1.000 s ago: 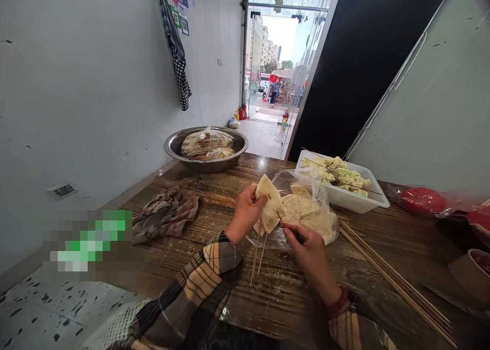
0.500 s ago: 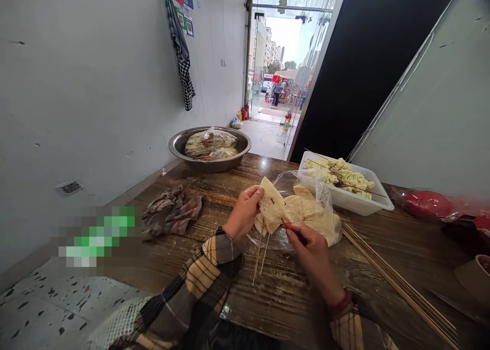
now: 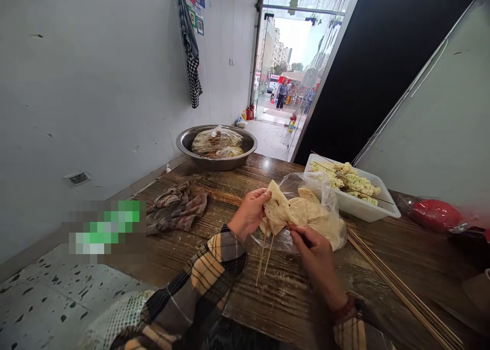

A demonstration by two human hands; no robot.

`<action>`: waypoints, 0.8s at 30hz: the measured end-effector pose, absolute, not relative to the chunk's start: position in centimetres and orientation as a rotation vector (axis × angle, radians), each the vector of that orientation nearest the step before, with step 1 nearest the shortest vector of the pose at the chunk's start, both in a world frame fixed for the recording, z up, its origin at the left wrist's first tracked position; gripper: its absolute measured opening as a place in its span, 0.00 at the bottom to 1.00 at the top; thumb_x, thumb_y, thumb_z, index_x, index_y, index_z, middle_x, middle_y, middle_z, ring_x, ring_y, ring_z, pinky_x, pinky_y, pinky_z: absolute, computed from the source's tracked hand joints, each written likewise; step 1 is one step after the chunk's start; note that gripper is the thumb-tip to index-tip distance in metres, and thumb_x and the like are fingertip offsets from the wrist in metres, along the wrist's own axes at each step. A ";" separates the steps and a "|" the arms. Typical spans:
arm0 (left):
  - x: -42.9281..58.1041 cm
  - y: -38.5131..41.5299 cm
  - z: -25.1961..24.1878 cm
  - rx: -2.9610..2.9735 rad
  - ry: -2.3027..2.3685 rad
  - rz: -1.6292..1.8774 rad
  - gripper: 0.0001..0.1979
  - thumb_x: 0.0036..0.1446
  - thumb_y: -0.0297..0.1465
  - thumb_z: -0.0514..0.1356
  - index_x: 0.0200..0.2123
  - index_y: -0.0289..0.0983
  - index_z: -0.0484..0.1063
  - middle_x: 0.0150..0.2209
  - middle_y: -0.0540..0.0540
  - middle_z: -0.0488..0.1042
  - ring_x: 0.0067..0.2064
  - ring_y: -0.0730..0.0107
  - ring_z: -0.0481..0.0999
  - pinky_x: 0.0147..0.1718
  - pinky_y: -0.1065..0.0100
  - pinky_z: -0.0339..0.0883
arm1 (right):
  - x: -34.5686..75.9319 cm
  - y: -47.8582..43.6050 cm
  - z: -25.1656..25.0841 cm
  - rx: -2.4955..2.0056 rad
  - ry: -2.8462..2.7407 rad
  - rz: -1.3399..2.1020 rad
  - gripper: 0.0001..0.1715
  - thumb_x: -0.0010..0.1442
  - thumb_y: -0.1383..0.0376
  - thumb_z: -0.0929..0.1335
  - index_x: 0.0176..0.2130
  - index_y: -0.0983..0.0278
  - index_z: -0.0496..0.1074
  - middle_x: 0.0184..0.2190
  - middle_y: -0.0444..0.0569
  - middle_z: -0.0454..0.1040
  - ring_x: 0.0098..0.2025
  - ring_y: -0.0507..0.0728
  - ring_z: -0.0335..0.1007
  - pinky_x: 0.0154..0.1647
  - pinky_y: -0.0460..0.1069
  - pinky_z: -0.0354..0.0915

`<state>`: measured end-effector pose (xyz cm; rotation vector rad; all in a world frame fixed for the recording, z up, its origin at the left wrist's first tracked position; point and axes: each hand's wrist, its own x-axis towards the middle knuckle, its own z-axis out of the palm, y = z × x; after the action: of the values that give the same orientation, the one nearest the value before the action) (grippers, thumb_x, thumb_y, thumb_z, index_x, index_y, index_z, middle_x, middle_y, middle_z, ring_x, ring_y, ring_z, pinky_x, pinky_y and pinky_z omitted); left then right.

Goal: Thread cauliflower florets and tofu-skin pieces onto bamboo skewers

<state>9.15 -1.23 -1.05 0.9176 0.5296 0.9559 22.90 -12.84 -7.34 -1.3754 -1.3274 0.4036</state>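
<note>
My left hand [image 3: 251, 213] pinches the upper left edge of a pale, thin sheet of food [image 3: 277, 207], which looks like flatbread or tofu skin. In my right hand [image 3: 313, 248], thumb and fingers are closed on a wooden skewer [image 3: 289, 225] at the sheet's lower right edge. Its tip is hard to make out. Two more skewers [image 3: 268, 255] hang down below the sheet, their upper ends hidden by it. Just behind, more pale rounds [image 3: 308, 212] lie in an open clear plastic bag [image 3: 329, 194].
A metal basin [image 3: 187, 148] with bagged food stands at the back left. A white tray [image 3: 367, 215] of skewered cauliflower sits back right. Long bamboo skewers [image 3: 406, 289] lie at right, near a red plastic-wrapped bundle [image 3: 438, 212]. A crumpled cloth [image 3: 178, 207] lies left on the wooden table [image 3: 283, 304].
The whole view has shifted slightly, so things sit further right. My right hand still holds the skewer at the sheet's edge, and my left hand keeps its pinch.
</note>
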 end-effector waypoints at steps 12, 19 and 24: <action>10.0 -2.0 -1.4 0.994 0.523 0.967 0.18 0.40 0.39 0.71 0.30 0.32 0.74 0.26 0.48 0.75 0.26 0.75 0.71 0.27 0.74 0.65 | 22.6 -12.3 -6.7 -1.433 -1.218 0.485 0.18 0.57 0.53 0.67 0.33 0.64 0.77 0.25 0.46 0.75 0.27 0.54 0.68 0.28 0.47 0.63; 10.2 -2.1 -1.3 0.940 0.422 0.849 0.16 0.47 0.35 0.68 0.37 0.31 0.73 0.32 0.44 0.78 0.30 0.71 0.75 0.31 0.72 0.69 | 22.7 -11.8 -7.1 -1.304 -1.043 0.733 0.19 0.55 0.52 0.69 0.33 0.66 0.76 0.21 0.42 0.69 0.21 0.49 0.59 0.22 0.44 0.57; 9.7 -1.7 -0.8 0.939 0.401 0.915 0.16 0.50 0.33 0.66 0.41 0.31 0.72 0.37 0.41 0.79 0.35 0.65 0.78 0.35 0.68 0.72 | 22.6 -12.0 -6.9 -1.286 -1.187 0.685 0.16 0.57 0.55 0.68 0.37 0.65 0.77 0.27 0.46 0.76 0.26 0.52 0.67 0.28 0.47 0.63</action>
<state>9.74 -1.73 -0.77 0.9392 0.4014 0.9146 22.62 -12.02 -6.89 -1.2864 -1.1868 0.6851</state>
